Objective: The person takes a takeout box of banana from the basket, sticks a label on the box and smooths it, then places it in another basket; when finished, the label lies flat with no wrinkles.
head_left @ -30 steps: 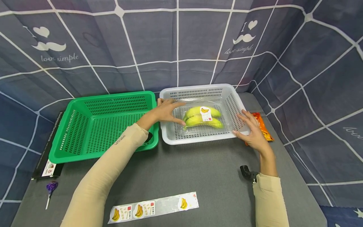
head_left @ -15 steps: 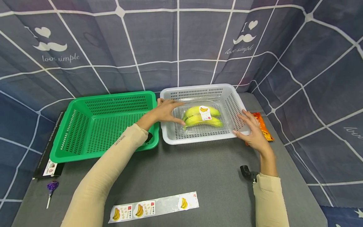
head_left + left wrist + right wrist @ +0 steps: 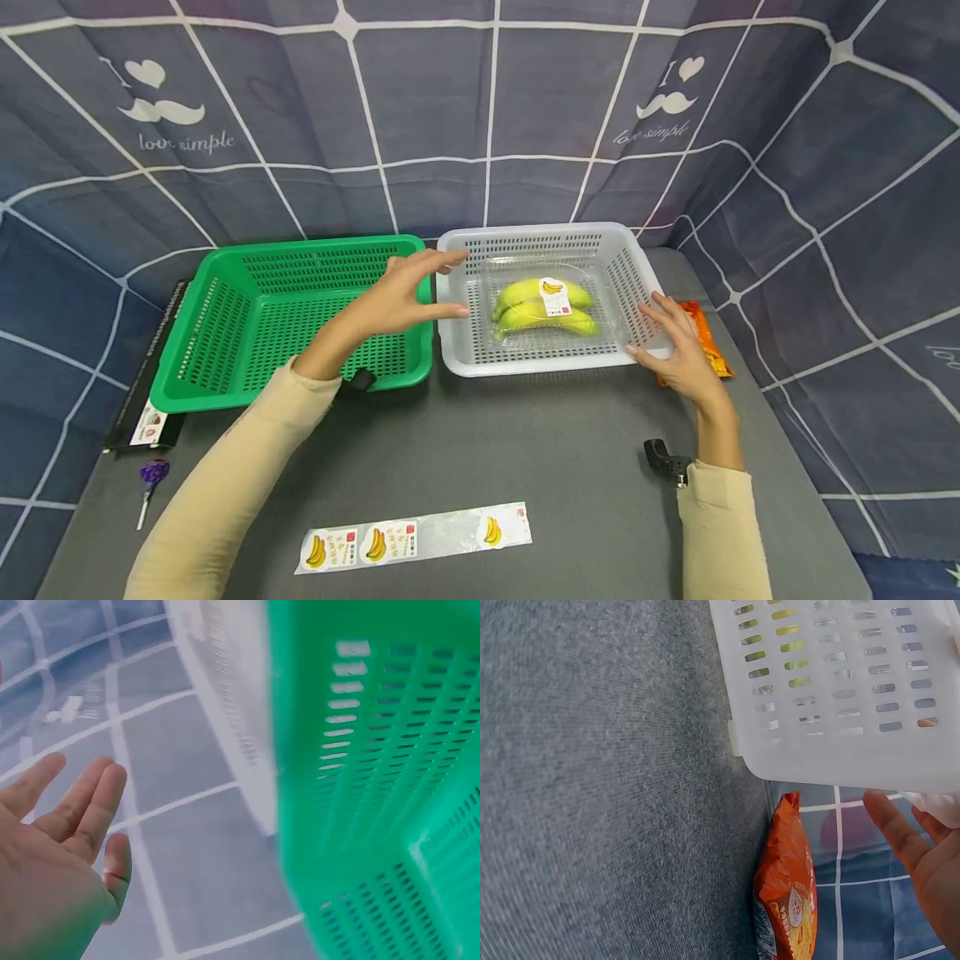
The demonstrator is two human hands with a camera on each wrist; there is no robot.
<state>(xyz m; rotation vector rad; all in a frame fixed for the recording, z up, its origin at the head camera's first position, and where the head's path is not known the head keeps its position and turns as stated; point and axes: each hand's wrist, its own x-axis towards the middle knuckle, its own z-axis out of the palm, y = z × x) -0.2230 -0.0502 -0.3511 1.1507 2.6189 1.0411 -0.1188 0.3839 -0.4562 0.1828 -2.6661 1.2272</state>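
A clear plastic box [image 3: 517, 267] holding yellow-green bananas [image 3: 546, 307] lies inside the white basket [image 3: 540, 364]. On its lid is a white banana sticker [image 3: 556, 297]. My left hand [image 3: 393, 296] hovers over the right end of the green basket [image 3: 292, 400], fingers and thumb spread, holding nothing. In the left wrist view that hand [image 3: 67, 840] is apart from the green basket [image 3: 300, 825]. My right hand [image 3: 681, 358] is at the white basket's right rim with fingers extended. The right wrist view shows its fingertips near the wall; whether they touch is hard to tell.
An orange snack packet [image 3: 705, 342] lies right of the white basket. A strip of banana stickers [image 3: 442, 537] is at the table's front. A purple lollipop [image 3: 154, 473] and a black flat box [image 3: 161, 383] are at left. A patterned cloth [image 3: 555, 100] hangs behind.
My left hand has drawn back left, away from the banana box and toward the green basket. The right hand stays at the white basket's rim. The head view has shifted slightly.
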